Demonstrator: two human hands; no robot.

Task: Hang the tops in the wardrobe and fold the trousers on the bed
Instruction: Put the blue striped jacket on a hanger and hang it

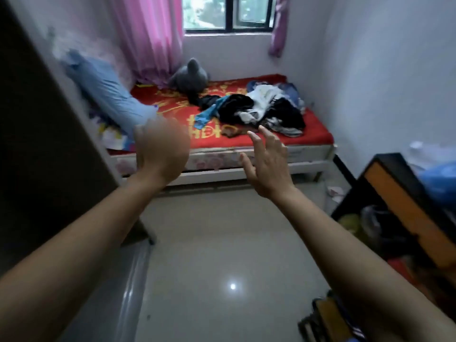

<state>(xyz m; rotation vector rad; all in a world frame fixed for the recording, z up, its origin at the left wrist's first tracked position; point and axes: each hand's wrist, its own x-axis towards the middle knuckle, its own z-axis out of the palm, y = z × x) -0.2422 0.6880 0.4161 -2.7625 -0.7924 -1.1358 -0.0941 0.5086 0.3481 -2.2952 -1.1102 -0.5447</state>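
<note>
While 2 bare arms are stretched forward over a glossy floor, a heap of clothes (269, 107) is seen piled on the red-covered bed (318, 135), toward its right side, touched by neither hand. The right hand (267, 161) is held with fingers straight and spread, gripping nothing. The left hand (161, 149) is blurred, loosely extended, with nothing held. 1 grey soft toy (190, 77) and 1 blue pillow (111, 95) are also laid on the bed. A dark wardrobe panel (49, 144) is shown at left, its inside hidden
</note>
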